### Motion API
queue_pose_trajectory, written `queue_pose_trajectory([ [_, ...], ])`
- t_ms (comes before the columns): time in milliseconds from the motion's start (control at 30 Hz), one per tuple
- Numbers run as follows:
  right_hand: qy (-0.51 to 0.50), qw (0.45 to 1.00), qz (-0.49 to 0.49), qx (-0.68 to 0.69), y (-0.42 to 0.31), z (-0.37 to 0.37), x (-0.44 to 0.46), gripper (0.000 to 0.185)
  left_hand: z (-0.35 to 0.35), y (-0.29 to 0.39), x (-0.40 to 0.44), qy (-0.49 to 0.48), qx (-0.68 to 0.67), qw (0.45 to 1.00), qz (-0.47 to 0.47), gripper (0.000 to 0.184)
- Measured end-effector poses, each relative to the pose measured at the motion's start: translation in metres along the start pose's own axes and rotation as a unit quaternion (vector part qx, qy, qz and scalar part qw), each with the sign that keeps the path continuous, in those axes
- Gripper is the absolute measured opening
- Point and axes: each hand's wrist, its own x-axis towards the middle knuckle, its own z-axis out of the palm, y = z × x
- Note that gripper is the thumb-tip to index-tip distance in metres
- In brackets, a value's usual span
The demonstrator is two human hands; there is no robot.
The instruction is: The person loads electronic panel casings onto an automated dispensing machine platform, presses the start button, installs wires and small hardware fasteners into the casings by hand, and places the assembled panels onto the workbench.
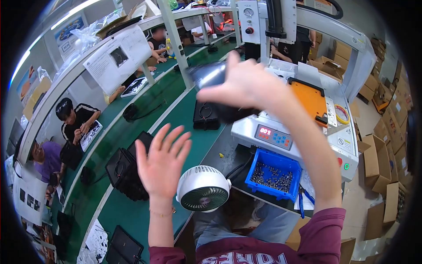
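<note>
- My right hand (250,83) grips a blurred dark item (210,75), raised seemingly to clear the control panel (273,135).
- My left hand (160,165) is open, empty, well apart from the right.
- The blue bin (269,191) sits close, likely for easy reach; the fan (204,189) faces my lap, probably for cooling.

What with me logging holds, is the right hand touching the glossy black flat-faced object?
Touching. The head view, though motion-blurred, shows the right hand around the glossy black object, thumb lying across it.
</note>
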Motion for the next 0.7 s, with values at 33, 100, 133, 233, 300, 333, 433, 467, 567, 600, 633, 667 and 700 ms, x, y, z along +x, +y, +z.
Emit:
queue_pose_trajectory([
  [33,-0.011,0.999,-0.032,0.003,-0.019,0.014,-0.003,0.115,-0.01,-0.005,0.01,-0.078,-0.052,0.995,-0.031,0.077],
  [100,-0.003,0.995,-0.097,0.015,-0.049,0.051,-0.011,0.118,-0.008,-0.01,0.016,-0.027,-0.053,0.997,-0.051,0.088],
  [133,0.015,0.992,-0.127,0.024,-0.062,0.068,-0.019,0.119,0.003,-0.012,0.013,0.102,-0.003,0.994,-0.04,0.093],
  [233,0.064,0.99,-0.126,0.009,-0.097,0.1,-0.041,0.109,-0.031,-0.019,0.009,0.024,-0.008,0.998,0.065,0.088],
  [300,0.058,0.984,-0.16,0.045,-0.095,0.112,-0.038,0.119,-0.04,-0.012,0.005,0.055,-0.012,0.998,0.038,0.086],
  [333,0.035,0.978,-0.183,0.089,-0.093,0.107,-0.035,0.123,-0.046,-0.006,0.005,0.105,0.004,0.994,0.042,0.084],
  [433,0.106,0.957,-0.181,0.202,-0.077,0.109,-0.006,0.115,-0.061,0.017,0.012,0.157,0.038,0.978,0.128,0.084],
  [467,0.126,0.953,-0.164,0.224,-0.069,0.108,0.011,0.108,-0.071,0.025,0.016,0.118,0.022,0.981,0.155,0.085],
  [567,0.06,0.971,-0.037,0.227,-0.041,0.117,0.061,0.084,-0.055,0.041,0.019,-0.011,-0.025,0.989,0.146,0.095],
  [600,0.06,0.972,-0.014,0.228,-0.031,0.126,0.077,0.078,-0.059,0.047,0.018,-0.003,-0.02,0.987,0.162,0.095],
  [633,0.056,0.973,0.004,0.223,-0.023,0.134,0.092,0.073,-0.063,0.052,0.017,-0.001,-0.012,0.985,0.175,0.095],
  [667,0.054,0.974,0.022,0.218,-0.015,0.142,0.106,0.07,-0.067,0.057,0.016,-0.002,-0.004,0.982,0.188,0.095],
  [700,0.035,0.975,0.015,0.219,-0.008,0.147,0.117,0.068,-0.071,0.063,0.015,-0.003,0.005,0.98,0.201,0.095],
])
